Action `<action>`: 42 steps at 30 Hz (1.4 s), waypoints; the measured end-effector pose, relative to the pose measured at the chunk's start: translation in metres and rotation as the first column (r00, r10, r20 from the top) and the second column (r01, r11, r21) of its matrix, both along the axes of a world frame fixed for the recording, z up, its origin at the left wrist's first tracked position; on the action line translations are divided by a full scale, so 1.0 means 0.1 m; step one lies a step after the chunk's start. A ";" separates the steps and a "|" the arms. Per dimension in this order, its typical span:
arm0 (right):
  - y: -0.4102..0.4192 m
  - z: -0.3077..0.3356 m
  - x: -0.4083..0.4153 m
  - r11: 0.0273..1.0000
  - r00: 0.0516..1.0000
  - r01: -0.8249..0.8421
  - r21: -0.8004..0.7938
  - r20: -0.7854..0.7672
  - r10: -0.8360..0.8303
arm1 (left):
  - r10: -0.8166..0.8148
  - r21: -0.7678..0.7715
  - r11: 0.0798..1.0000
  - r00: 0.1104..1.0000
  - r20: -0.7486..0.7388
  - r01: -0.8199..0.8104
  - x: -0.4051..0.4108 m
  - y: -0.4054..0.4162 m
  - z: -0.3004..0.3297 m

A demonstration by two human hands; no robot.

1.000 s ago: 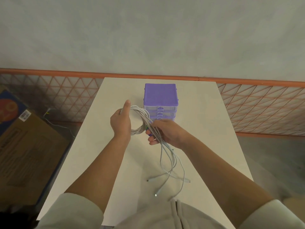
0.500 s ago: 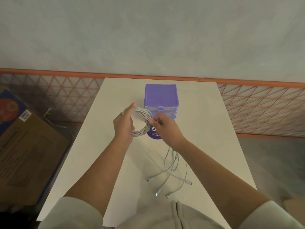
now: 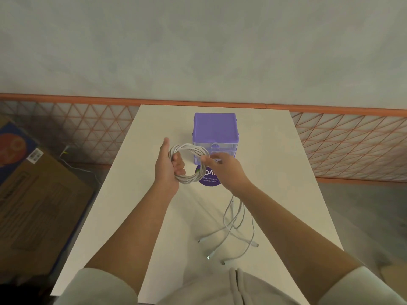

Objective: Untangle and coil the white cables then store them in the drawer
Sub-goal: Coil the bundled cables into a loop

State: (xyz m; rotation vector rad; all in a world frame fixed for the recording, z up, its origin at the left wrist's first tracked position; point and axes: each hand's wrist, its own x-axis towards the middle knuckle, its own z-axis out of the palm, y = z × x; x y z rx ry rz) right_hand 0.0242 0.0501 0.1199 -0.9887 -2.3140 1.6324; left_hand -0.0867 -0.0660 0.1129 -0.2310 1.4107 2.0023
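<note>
Trailing across the near part of the white table (image 3: 136, 216), the loose cable ends (image 3: 233, 236) fan out with their plugs pointing every way, and the strands gather and rise toward the far side, running up beneath the right wrist. From there they feed into the coil (image 3: 189, 164), a round bundle of several turns held above the table. The left hand (image 3: 168, 167) grips the coil's left side, fingers curled through the ring and thumb pointing away. The right hand (image 3: 222, 167) pinches the strands at the coil's right edge, so the slack lies near and right of that grip and the right hand is the one placed to wind it on. Just beyond the coil stands the purple drawer unit (image 3: 215, 133), its drawers apparently closed. Hidden things: the right palm covers where the strands leave the coil, a purple sticker (image 3: 209, 180) is half masked, and how many cables there are I cannot tell.
</note>
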 end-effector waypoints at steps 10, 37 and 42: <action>0.23 0.02 0.05 0.995 0.998 -0.025 0.092 -0.062 0.030 | -0.371 0.203 0.915 0.925 0.082 0.349 -0.02 -0.17 0.02; 0.13 0.03 0.07 0.970 0.974 -0.155 0.187 -0.134 0.181 | -0.415 -0.087 0.909 0.905 -0.092 0.408 0.17 -0.04 0.03; 0.27 0.05 0.11 0.961 0.974 -0.214 0.176 -0.035 0.224 | -0.446 0.123 0.889 0.895 0.022 0.441 0.14 -0.07 0.11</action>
